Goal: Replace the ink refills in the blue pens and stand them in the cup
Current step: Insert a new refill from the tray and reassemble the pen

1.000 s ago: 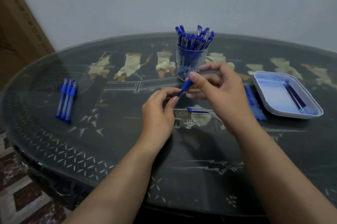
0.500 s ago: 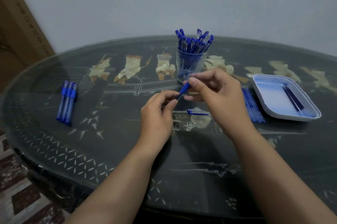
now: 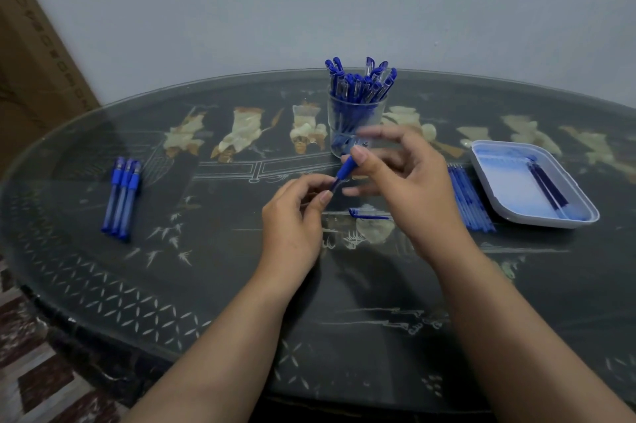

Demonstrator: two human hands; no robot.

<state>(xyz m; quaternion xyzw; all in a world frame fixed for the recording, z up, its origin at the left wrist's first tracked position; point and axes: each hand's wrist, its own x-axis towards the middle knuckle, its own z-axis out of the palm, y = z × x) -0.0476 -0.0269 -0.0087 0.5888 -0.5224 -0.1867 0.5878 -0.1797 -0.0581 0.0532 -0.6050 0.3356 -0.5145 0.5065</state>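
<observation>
The surface (image 3: 206,267) is a dark oval top under glass, inlaid with pale figures and white line patterns. Three pens (image 3: 121,197) lie side by side at its left, touching, caps toward the wall. A clear cup (image 3: 354,126) stands upright near the far edge, packed with pens. A small blue piece (image 3: 368,216) lies flat near the middle. To the right, a row of blue refills (image 3: 469,202) lies close together, just beside a white tray (image 3: 509,188) that sits flat near the right edge.
</observation>
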